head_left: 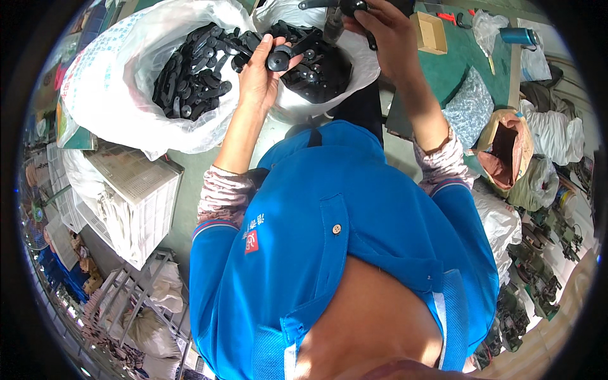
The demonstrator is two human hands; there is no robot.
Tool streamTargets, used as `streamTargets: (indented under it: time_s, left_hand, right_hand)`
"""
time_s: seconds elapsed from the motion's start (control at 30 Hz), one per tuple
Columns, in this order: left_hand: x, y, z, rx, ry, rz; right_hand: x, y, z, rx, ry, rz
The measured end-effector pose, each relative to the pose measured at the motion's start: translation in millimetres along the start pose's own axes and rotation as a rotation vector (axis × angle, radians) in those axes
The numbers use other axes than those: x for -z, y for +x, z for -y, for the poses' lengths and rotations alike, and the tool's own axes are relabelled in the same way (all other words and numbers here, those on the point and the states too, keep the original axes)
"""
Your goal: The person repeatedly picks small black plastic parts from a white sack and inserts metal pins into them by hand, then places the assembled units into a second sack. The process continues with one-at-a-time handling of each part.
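Observation:
My left hand (259,76) is raised in front of me and grips a black plastic part with a round end (279,59). My right hand (380,28) is higher, near the top edge, closed around a dark tool (339,16) whose metal tip points down toward the part. Below the hands a large white plastic bag (126,82) lies open, filled with several black plastic parts (196,69). A second white bag (361,63) beside it holds more black parts (316,69). My blue shirt fills the lower middle of the view.
A white slatted crate (136,190) stands at the left. On the green surface (462,57) at the upper right lie a small cardboard box (430,31), a blue cylinder (519,36) and a bag of small pale pieces (472,104). A brown sack (506,149) and white sacks sit at the right.

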State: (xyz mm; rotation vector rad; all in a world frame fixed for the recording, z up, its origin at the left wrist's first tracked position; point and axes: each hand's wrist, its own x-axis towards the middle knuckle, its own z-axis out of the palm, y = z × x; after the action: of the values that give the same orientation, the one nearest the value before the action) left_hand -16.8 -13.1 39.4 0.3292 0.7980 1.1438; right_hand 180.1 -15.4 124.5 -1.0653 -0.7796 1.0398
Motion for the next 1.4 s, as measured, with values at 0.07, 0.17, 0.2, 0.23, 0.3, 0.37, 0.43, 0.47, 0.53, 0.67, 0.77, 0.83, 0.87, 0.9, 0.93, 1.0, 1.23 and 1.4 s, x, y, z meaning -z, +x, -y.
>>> streamTargets:
  time_s: [0.07,0.17,0.2,0.23,0.3,0.37,0.43,0.47,0.53,0.67,0.77,0.83,0.87,0.9,0.93,1.0,1.23,1.4]
  left_hand:
    - [-6,0,-2,0.010,-0.007,0.005]
    - [-7,4,-4,0.016,0.019,0.056]
    - [-8,5,-4,0.022,0.036,0.061]
    - [-9,5,-5,0.028,0.052,0.066]
    - [-10,6,-6,0.037,0.075,0.070]
    - [-9,6,-6,0.042,0.088,0.067]
    - [-8,9,-4,0.057,0.101,0.079]
    - [-8,10,-3,0.065,0.108,0.088]
    - [-8,9,-1,0.079,0.122,0.103]
    - [-11,6,12,0.142,0.154,0.149]
    - [-23,3,14,0.290,0.264,0.146]
    - [-21,2,12,0.253,0.205,0.242]
    - [-18,2,12,0.246,0.236,0.246]
    - [-14,2,12,0.235,0.264,0.242]
    - [-11,2,11,0.230,0.294,0.242]
    - [-10,-3,6,0.252,0.344,0.380]
    - [0,-16,13,0.598,-0.037,0.863]
    - [-17,-24,11,0.736,-0.003,1.003]
  right_hand:
    - [18,21,-13,-0.006,-0.062,0.116]
    - [21,35,-15,-0.109,-0.135,0.204]
    - [21,37,-14,-0.158,-0.157,0.213]
    - [25,41,-19,-0.181,-0.168,0.218]
    - [31,47,-27,-0.229,-0.190,0.232]
    - [27,42,-26,-0.255,-0.261,0.211]
    - [28,25,-23,-0.275,-0.343,0.206]
    - [37,12,-31,-0.284,-0.386,0.212]
    - [49,-16,-45,-0.047,-0.638,0.273]
    - [48,-51,-48,0.706,-1.208,0.424]
    - [49,-47,-54,0.969,-1.347,0.522]
    - [58,-51,-49,0.892,-1.379,0.659]
    - [64,-50,-46,0.936,-1.378,0.662]
    - [73,-53,-46,0.854,-1.360,0.640]
    - [84,-58,-49,0.767,-1.345,0.614]
    - [96,-65,-50,0.465,-1.198,0.551]
    - [91,-39,-49,-0.323,0.036,0.672]
    - [73,-37,-49,-0.257,0.008,0.831]
